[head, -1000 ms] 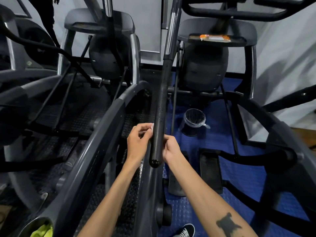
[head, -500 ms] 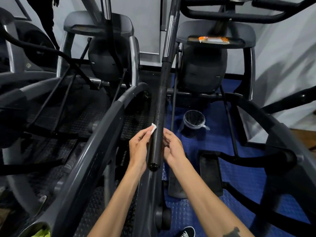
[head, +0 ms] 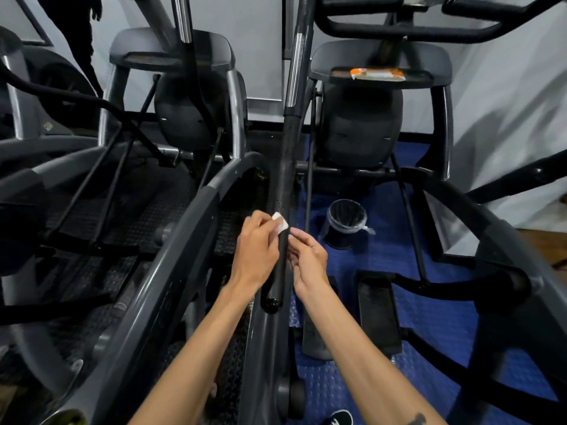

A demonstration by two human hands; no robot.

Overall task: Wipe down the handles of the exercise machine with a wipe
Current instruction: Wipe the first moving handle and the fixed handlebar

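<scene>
A long black handle of the exercise machine runs down the middle of the view and ends in a rounded tip near my wrists. My left hand presses a small white wipe against the handle's left side. My right hand sits on the handle's right side with its fingers curled against the bar; whether it also touches the wipe is hidden. Small droplets show on the handle just above the wipe.
A grey curved side rail runs on the left. A black lined bin stands on the blue floor mat to the right. An orange-and-white pack lies on the console tray. A foot pedal and a second machine flank me; a person stands far left.
Both hands have slid up the handle from its tip. The white wipe, first hidden in my left hand, now shows at my fingertips against the bar.
</scene>
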